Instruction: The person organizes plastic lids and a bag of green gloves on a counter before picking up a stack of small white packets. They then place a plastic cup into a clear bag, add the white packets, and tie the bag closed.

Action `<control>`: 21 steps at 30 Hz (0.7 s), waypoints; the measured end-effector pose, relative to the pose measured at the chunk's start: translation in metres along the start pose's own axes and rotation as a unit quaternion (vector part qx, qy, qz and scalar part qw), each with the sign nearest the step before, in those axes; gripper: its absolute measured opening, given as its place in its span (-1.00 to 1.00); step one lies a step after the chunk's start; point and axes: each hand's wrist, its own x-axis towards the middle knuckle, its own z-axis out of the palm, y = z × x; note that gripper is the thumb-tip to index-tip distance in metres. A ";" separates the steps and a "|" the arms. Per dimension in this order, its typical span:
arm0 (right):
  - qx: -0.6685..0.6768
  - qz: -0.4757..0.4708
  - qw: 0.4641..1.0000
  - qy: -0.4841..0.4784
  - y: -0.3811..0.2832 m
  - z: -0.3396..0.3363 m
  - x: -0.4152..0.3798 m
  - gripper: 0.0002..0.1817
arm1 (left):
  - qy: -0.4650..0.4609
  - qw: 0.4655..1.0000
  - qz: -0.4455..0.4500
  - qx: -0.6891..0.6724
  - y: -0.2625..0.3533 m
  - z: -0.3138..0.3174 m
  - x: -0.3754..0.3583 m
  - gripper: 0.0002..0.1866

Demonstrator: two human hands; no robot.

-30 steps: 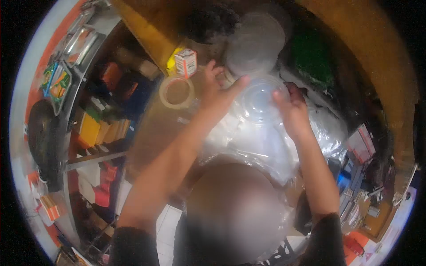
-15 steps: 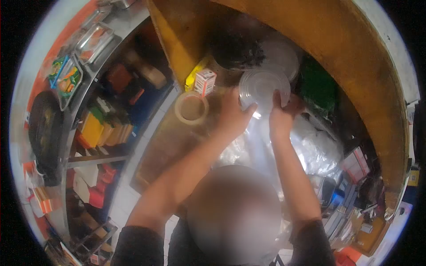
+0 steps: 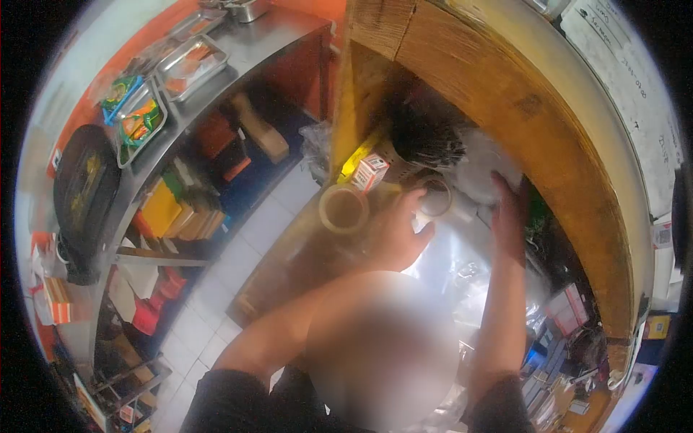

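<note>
My left hand (image 3: 401, 234) is over the brown table (image 3: 289, 252), thumb and fingers apart, beside a small round ring-like item (image 3: 434, 197). On the right, my right hand (image 3: 509, 213) has its fingers spread at the edge of pale, translucent round lids or containers (image 3: 485, 167). Shiny clear plastic (image 3: 455, 270) lies between my forearms. A wide tape roll (image 3: 343, 210) rests left of my left hand, near a small white and orange box (image 3: 371, 172) and a yellow item (image 3: 359, 157). A blurred round shape covers the lower middle.
A curved wooden partition (image 3: 520, 101) borders the far and right sides. Left, a metal counter (image 3: 253, 40) holds trays (image 3: 191, 66) above shelves with boxes (image 3: 170, 209). Dark bristly material (image 3: 429, 141) lies beyond my hands. A red and white packet (image 3: 568, 309) is at the right.
The clear round lid or container that was between both hands no longer shows there. My hands have moved apart, the right one farther right. The view has shifted, showing more of the left counter.
</note>
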 end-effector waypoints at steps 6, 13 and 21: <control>-0.071 0.029 0.996 -0.050 -0.014 0.030 0.018 -0.11 | 0.031 0.998 -0.023 -0.044 -0.023 0.006 -0.004 -0.44; -0.087 0.004 0.996 -0.018 0.005 0.010 0.028 -0.22 | -0.002 0.996 -0.027 -0.084 -0.033 -0.005 -0.008 -0.47; 0.147 -0.007 0.988 -0.056 0.056 -0.043 0.132 -0.47 | -0.017 0.993 -0.055 -0.106 -0.044 -0.019 -0.016 -0.52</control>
